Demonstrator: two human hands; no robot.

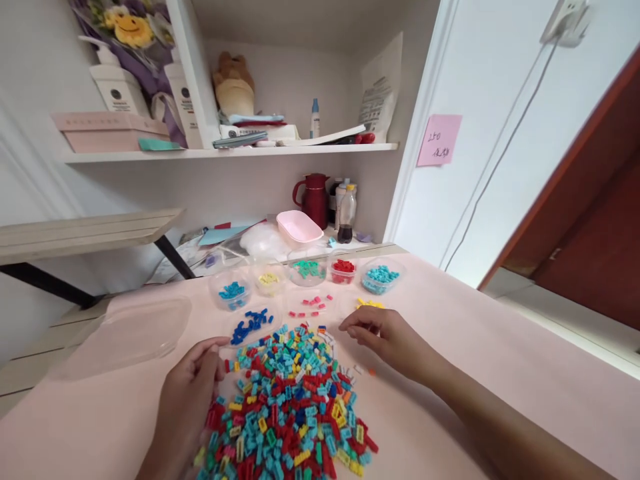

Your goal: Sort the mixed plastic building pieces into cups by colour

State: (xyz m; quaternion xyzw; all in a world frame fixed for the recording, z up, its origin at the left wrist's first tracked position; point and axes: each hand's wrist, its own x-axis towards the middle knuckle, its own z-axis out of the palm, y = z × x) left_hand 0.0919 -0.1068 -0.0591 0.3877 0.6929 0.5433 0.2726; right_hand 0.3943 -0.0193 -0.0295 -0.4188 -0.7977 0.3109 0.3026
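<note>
A big heap of mixed small toy building bricks (295, 393) in red, turquoise, yellow, green and blue lies in front of me. My left hand (193, 377) is at the heap's left edge, fingers curled and thumb near the index finger; what it holds, if anything, is hidden. Close to its index fingertip is a clear lid with dark blue bricks (251, 325). My right hand (377, 333) hovers right of the heap's far end, thumb and fingers drawn together, their contents unclear. Just behind it lie yellow bricks (369, 303), partly covered. Pink bricks (311, 306) lie between the hands, farther back.
Clear tubs of blue (233, 291), pale yellow (269, 280), green (307, 269), red (343, 268) and turquoise bricks (380, 276) form a back row. A clear lid (145, 327) lies left. Behind stand a pink basin (300, 227), red jug (315, 200) and bottle (347, 217).
</note>
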